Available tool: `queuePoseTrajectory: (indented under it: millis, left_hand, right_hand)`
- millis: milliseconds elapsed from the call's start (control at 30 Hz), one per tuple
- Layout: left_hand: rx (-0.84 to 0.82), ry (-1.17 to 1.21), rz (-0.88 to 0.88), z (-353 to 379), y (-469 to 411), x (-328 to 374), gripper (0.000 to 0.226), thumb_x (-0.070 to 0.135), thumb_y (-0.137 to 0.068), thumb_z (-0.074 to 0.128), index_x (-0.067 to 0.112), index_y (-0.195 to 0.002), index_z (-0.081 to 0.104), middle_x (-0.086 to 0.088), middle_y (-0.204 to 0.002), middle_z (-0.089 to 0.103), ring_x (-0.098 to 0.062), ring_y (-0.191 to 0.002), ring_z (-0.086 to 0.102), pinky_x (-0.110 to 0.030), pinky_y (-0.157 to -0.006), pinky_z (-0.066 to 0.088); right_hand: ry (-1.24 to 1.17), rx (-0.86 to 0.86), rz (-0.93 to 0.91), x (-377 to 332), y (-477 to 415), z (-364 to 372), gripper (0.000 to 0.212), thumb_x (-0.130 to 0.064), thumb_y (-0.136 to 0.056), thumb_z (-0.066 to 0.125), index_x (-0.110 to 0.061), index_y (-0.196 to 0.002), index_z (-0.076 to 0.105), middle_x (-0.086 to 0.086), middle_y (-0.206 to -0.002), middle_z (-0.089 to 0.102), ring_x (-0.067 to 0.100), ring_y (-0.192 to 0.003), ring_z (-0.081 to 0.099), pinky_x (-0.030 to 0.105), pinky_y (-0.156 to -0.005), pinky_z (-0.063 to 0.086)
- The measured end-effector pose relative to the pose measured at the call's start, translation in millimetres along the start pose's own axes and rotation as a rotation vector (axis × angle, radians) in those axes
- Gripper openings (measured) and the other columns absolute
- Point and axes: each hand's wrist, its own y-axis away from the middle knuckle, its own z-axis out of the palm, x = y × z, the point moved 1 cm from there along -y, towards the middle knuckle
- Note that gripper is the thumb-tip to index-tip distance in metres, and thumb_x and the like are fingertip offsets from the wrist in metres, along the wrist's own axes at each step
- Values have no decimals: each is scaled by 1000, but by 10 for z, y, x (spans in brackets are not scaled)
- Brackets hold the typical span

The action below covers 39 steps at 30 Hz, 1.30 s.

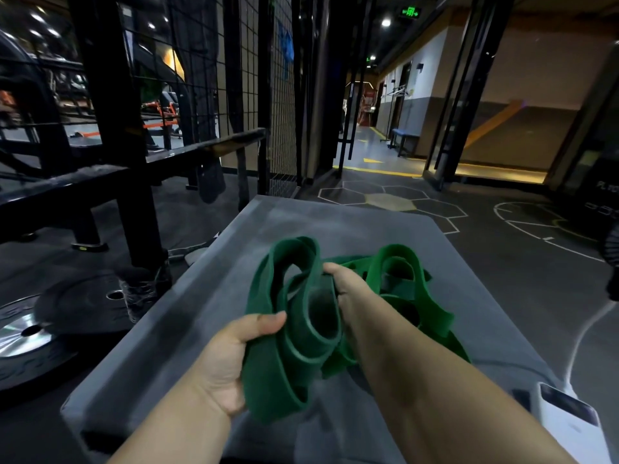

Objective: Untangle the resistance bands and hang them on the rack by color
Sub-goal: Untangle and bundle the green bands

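Green resistance bands (301,316) sit tangled at lower centre. Left hand (231,360) pinches one loop with its thumb. Right hand (348,289) curls fingers into another loop.

Matt green rubber bands (301,316) lie on a dull, scuffed grey platform (187,316) beside a glossy metal plate (23,333).

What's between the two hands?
Loops of green bands lie between the left hand and right hand, both gripping them, in the head view.

A grey counter (201,313) fills the middle. To its left, black weight plates (77,296) lie on the floor. A white device (566,430) sits at the counter's near right corner. A blue bench (405,137) stands in the corridor beyond, and a green exit sign (411,11) glows overhead.
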Motion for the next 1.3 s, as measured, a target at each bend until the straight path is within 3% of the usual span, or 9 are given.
queuePoseTrajectory:
  millis: [233,367,533,767,900,1033,1100,1200,1300]
  left_hand:
    - [224,-90,23,-152,-92,72,33,12,-66,67,-2,-95,72,-24,-91,72,-35,-70,71,-47,-64,60]
    - [294,-89,95,-170,-128,99,32,14,-69,65,2,-98,70,-21,-88,72,-33,-68,71,-43,-59,60]
    - [299,-86,194,-213,-63,259,31,18,-71,63,4,-97,72,-20,-91,73,-32,-72,72,-43,-58,60]
    - [252,-278,241,-223,175,402,18,15,-69,61,8,-67,78,-15,-73,73,-27,-59,70,-36,-53,59]
    - [192,-449,276,-210,360,417,19,1,-62,73,11,-77,79,-18,-83,73,-29,-68,72,-35,-58,58]
    - [180,-556,223,-161,460,317,18,-1,-62,74,6,-78,78,-23,-90,72,-33,-74,71,-38,-62,60]
    - [161,-620,143,-126,465,217,24,-2,-59,79,3,-82,77,-24,-94,72,-34,-79,71,-41,-69,60]
    - [113,-770,22,-37,470,17,30,2,-64,83,3,-93,75,-20,-97,73,-34,-89,71,-46,-85,57]
    - [62,-920,-72,18,441,-183,26,11,-77,77,9,-103,73,-11,-101,74,-26,-96,71,-42,-93,53]
  right_hand:
    - [205,-96,-262,-454,430,55,24,-5,-92,45,-3,-90,69,6,-59,65,18,-44,57,20,-45,45]
    - [352,-228,-475,-606,701,185,31,6,-85,52,-10,-104,70,13,-86,69,26,-69,63,32,-68,53]
    - [393,-441,-497,-438,976,255,35,12,-82,54,-14,-101,67,20,-90,70,34,-87,66,52,-93,50]
    - [622,-350,-352,39,1095,-164,42,-10,-65,73,-8,-107,69,13,-102,73,31,-93,69,42,-87,54]
    - [1085,-259,-185,328,1294,-280,20,-29,-85,73,-10,-86,67,2,-84,72,16,-73,68,30,-73,55]
    - [1710,75,-232,436,1406,-400,67,-75,-85,40,-11,-69,52,6,-70,58,24,-63,54,34,-72,50]
    - [1427,150,-419,443,1548,-413,71,-77,-81,33,-11,-76,58,8,-73,62,25,-70,58,36,-76,49]
    - [642,-25,-426,553,1797,-360,80,-86,-71,40,-15,-88,71,7,-88,71,21,-82,66,33,-73,49]
    - [544,50,-506,677,1927,-366,77,-87,-65,53,-20,-101,64,-2,-100,69,14,-92,64,35,-84,50]
